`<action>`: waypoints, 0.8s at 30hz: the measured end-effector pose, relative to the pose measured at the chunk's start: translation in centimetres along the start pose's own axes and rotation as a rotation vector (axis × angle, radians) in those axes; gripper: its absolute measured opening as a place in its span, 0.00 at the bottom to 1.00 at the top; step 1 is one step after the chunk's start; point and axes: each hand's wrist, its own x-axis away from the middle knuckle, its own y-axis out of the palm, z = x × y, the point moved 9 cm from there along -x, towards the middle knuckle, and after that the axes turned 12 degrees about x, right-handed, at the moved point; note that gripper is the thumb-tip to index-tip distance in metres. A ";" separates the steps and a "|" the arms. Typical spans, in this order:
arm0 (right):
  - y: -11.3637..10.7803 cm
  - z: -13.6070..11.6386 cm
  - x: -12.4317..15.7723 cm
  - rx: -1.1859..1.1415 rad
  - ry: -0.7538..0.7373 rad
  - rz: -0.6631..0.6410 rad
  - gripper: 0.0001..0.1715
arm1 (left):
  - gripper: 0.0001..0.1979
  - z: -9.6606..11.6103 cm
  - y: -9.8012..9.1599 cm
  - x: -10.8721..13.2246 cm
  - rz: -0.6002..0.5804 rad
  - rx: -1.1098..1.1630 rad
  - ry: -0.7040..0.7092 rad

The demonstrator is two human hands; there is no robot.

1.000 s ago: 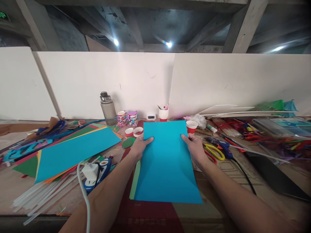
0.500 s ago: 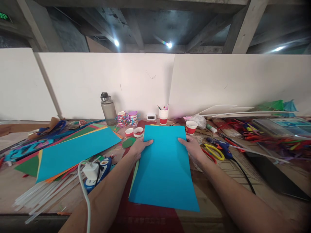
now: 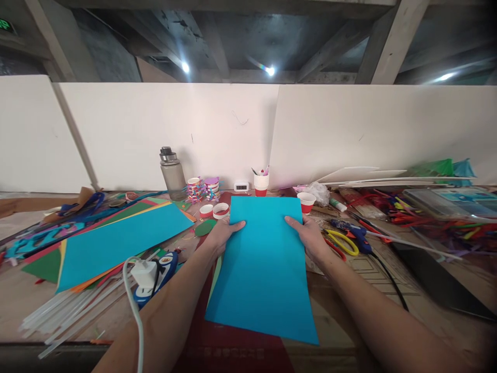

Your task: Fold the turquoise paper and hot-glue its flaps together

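A sheet of blue paper [image 3: 266,274] is held up in front of me, with a pale green edge showing behind its left side. My left hand [image 3: 224,231] grips the left edge, thumb on the front face and fingers hidden behind. On the opposite edge my right hand [image 3: 308,231] pinches the sheet the same way. Near my left hand lie a green paper disc [image 3: 205,227] and two short red-and-white cup rings [image 3: 221,210]. A paper cup [image 3: 306,202] stands just beyond my right hand.
Left are stacked coloured sheets [image 3: 124,243], glue sticks [image 3: 58,313] and a power strip [image 3: 166,269] with a white plug. Right are yellow-handled pliers [image 3: 345,243], a blue glue gun [image 3: 361,239] and a black board [image 3: 435,280]. A bottle [image 3: 173,176] and pen cup [image 3: 261,184] stand behind.
The blue sheet's top edge has risen slightly and its upper right corner has shifted a little right. Both hands keep their grip on it.
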 end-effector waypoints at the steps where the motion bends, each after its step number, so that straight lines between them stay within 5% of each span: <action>1: 0.1 -0.1 0.1 -0.002 0.012 0.002 0.22 | 0.29 -0.1 0.0 -0.1 -0.010 -0.002 -0.006; 8: -0.2 -0.3 0.0 0.039 -0.020 0.031 0.23 | 0.29 -0.4 0.3 -0.1 -0.046 -0.005 -0.027; 19: -0.6 -6.5 2.9 0.649 -0.552 0.279 0.17 | 0.30 0.2 0.3 -0.1 -0.038 -0.115 0.074; 24: -1.7 -7.2 2.9 0.609 -0.559 0.338 0.23 | 0.28 -0.3 0.0 -0.5 -0.057 -0.129 0.050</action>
